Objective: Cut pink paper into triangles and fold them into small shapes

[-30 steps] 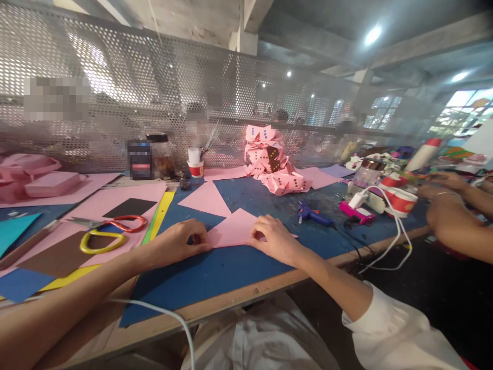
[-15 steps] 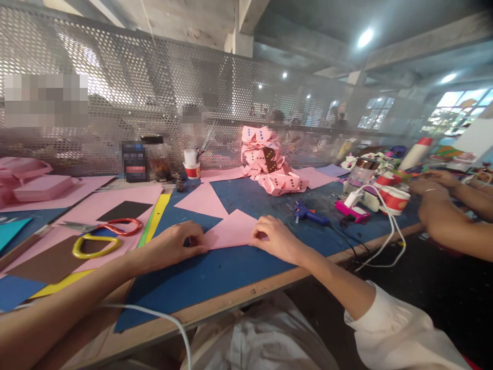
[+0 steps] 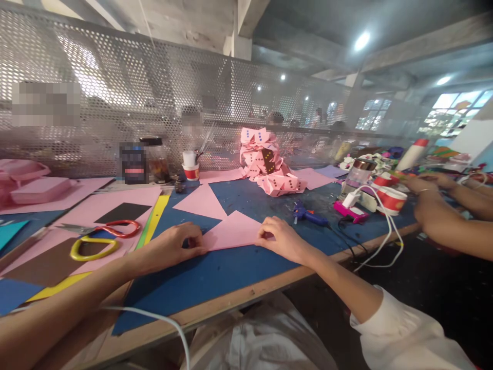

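A triangular piece of pink paper (image 3: 233,231) lies on the blue table top, its long edge toward me. My left hand (image 3: 185,241) pinches its left corner, thumb and fingers pressed together. At the right end of the same edge, my right hand (image 3: 279,237) pinches the paper too, fingertips partly hiding that corner. Just behind, a second pink paper triangle (image 3: 202,201) rests flat. Farther back stands a crumpled-looking stack of folded pink paper (image 3: 256,154) with small blue and dark dots, and one dark panel with yellow dots.
To the left, scissors (image 3: 93,248) with red and yellow handles lie on pink, black and brown sheets. A blue glue gun (image 3: 310,215) sits at right, near a magenta power strip (image 3: 350,211) and a white cable (image 3: 393,231). Another person's arms (image 3: 442,210) reach in from the right.
My right hand has slid slightly to the right along the paper's edge. The left hand keeps its pinch at the left corner. The view has shifted a little.
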The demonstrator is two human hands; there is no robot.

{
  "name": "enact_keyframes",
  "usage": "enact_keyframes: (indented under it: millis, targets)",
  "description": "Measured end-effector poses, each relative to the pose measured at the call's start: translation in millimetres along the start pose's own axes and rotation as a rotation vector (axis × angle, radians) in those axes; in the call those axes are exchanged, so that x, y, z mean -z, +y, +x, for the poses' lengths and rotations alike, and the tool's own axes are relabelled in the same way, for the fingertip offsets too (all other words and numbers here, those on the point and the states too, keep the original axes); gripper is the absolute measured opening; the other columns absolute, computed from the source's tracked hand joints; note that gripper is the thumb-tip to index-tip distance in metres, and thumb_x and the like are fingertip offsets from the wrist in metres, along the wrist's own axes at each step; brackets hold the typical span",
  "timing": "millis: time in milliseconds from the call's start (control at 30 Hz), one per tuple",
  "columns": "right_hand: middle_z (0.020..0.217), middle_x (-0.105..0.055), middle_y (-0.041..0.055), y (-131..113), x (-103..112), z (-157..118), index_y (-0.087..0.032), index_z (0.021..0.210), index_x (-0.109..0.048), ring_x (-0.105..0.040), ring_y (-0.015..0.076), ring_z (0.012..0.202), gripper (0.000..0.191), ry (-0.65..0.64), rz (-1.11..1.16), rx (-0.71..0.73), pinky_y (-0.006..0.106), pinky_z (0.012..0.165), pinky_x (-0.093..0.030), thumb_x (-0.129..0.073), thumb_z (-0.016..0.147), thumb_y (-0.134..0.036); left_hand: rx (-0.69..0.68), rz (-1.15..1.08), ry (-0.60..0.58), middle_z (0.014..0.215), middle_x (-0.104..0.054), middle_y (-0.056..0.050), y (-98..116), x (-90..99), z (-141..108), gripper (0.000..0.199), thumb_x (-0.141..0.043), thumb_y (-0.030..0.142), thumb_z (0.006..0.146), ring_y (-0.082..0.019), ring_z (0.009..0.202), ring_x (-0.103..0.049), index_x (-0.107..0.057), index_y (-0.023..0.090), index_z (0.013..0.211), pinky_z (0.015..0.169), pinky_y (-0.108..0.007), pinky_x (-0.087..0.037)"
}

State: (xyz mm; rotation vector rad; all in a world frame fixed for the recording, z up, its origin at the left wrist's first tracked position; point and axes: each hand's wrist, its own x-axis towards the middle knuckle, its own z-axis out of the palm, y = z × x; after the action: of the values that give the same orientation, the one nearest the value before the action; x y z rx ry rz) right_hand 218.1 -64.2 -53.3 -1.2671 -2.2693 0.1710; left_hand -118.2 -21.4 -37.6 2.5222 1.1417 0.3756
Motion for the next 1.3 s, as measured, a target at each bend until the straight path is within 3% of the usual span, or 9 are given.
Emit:
enact_keyframes:
  millis: [633,1300]
  targets:
    - [0.086,-0.065,0.0013,20,14,-19,-0.021,0.078,-0.068,-0.058,0.0182,0.088,0.013,0.043,0.026,-0.050,0.031,0.081,-0.042,-0.074,0.089,-0.023,-0.007,-0.013,0.017,0.086,-0.068,-0.001,2,1.1,0,0.034,-0.062,0.055,0.088,-0.019,0.079,-0.062,-0.068,0.022,0.082,0.072,-0.027,-0.047]
    - [0.090,-0.064,0.0016,27,25,-34,-0.021,0.080,-0.066,-0.060,0.0179,0.091,0.012,0.092,0.067,-0.092,0.032,0.087,-0.045,-0.071,0.091,-0.022,-0.007,-0.002,0.021,0.086,-0.069,-0.002,-3,-2.1,0,0.034,-0.062,0.055,0.088,-0.019,0.079,-0.062,-0.068,0.022,0.082,0.073,-0.027,-0.047]
